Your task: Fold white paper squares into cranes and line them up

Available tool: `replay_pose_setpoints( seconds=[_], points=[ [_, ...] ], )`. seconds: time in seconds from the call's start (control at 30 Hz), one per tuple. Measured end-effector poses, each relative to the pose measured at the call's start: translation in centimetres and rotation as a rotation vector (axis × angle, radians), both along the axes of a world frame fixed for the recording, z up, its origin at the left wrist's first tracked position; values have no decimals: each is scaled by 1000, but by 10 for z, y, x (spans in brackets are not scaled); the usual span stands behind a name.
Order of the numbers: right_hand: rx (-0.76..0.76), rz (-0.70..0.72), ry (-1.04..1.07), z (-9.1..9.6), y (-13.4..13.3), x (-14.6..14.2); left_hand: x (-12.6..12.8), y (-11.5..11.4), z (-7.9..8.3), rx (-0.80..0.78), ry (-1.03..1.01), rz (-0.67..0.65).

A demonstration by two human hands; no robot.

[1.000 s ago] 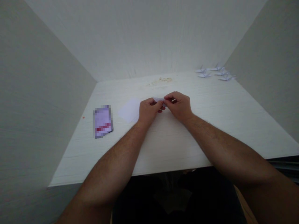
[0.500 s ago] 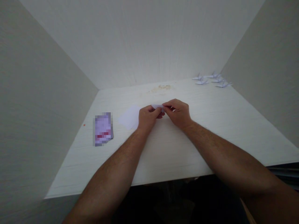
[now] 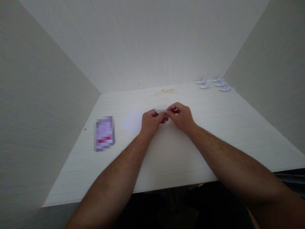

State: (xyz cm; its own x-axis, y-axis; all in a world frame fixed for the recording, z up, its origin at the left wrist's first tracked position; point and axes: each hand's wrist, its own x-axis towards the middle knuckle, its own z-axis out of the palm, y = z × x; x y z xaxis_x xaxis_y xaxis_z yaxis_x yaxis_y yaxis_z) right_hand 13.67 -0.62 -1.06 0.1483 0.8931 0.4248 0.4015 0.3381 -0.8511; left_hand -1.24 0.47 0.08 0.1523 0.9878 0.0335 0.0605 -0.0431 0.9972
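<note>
Both my hands meet over the middle of the white table. My left hand and my right hand are closed in a pinch on a small folded piece of white paper, which shows only as a thin strip between the fingertips. Most of that paper is hidden by my fingers. A flat white paper sheet lies on the table just left of my left hand.
A pixelated purple and red packet lies at the left of the table. Several small folded paper cranes stand at the far right corner. A brownish stain marks the table's far edge. Plain walls close in on three sides.
My hands keep pinching the folded paper with only small finger shifts. The view has tilted up a little, so everything sits lower in the picture than before.
</note>
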Motion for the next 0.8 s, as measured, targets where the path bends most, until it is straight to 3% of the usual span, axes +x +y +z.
replay_pose_setpoints(
  seconds=[0.8],
  points=[
    [325,102,-297,-6,1,5,1,3,-3,-94,-158,-52]
  ],
)
